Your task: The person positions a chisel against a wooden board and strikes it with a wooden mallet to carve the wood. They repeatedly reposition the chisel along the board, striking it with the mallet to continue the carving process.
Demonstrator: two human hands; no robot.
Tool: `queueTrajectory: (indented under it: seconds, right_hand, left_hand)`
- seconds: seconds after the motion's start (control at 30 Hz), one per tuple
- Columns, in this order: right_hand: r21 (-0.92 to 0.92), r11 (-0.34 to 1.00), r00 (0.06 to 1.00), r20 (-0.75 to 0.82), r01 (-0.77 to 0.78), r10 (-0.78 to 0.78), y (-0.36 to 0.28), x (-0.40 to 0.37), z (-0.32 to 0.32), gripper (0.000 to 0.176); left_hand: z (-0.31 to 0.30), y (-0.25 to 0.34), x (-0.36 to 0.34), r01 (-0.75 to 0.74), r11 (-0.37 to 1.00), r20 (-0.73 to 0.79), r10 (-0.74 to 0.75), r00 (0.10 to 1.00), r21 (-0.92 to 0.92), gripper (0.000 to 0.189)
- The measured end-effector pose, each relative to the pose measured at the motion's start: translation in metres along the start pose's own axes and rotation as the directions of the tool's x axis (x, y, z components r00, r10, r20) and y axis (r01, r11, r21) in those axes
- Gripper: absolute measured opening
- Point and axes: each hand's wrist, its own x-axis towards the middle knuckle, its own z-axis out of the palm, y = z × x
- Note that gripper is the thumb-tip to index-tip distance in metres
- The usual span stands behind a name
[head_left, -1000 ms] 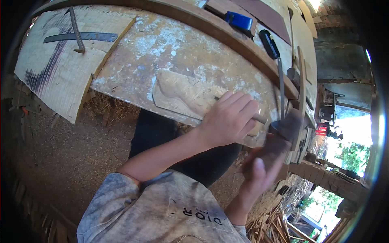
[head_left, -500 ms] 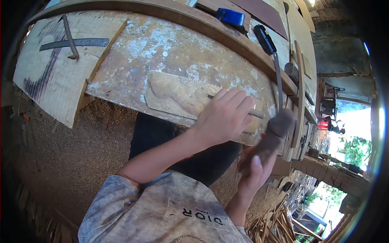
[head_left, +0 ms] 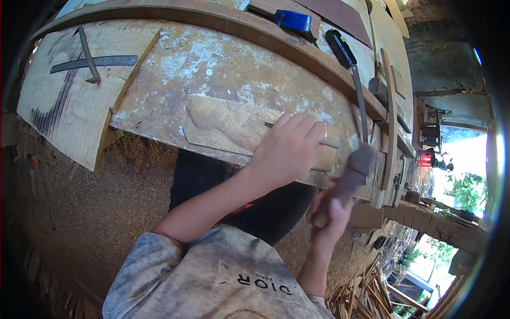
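Note:
My left hand (head_left: 292, 146) is closed around a thin chisel-like tool (head_left: 330, 143), whose dark tip points left over a carved flat wooden piece (head_left: 223, 126). That piece lies near the bench's front edge, partly hidden under my hand. My right hand (head_left: 332, 210) grips the handle of a wooden mallet (head_left: 356, 169), raised at the right beside the bench edge. The mallet head is blurred and stands a little apart from the back end of the tool.
A pale board (head_left: 79, 95) at the left carries a metal ruler (head_left: 114, 60) and a bent metal rod (head_left: 87, 56). Behind a long wooden strip (head_left: 255, 33) lie a blue object (head_left: 294, 20) and a black-handled saw (head_left: 340, 48). Sawdust covers the ground.
The mallet and my right hand have shifted slightly left and down, with the mallet more upright. The bench and things on it appear slightly further left in view.

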Motion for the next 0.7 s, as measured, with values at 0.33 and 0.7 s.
queueTrajectory:
  seconds: [0.33,0.7]
  right_hand:
    - [0.052,0.999,1.0,-0.022,0.017,-0.016,0.0,0.005,0.006,0.068]
    - [0.097,0.994,0.999,0.01,-0.047,0.046,0.009,0.003,0.013,0.064]
  left_hand:
    - [-0.002,0.001,0.0,0.008,0.997,0.057,-0.013,0.998,0.078,0.027]
    - [0.0,-0.004,-0.002,-0.036,0.972,0.158,-0.001,0.987,0.234,0.023]
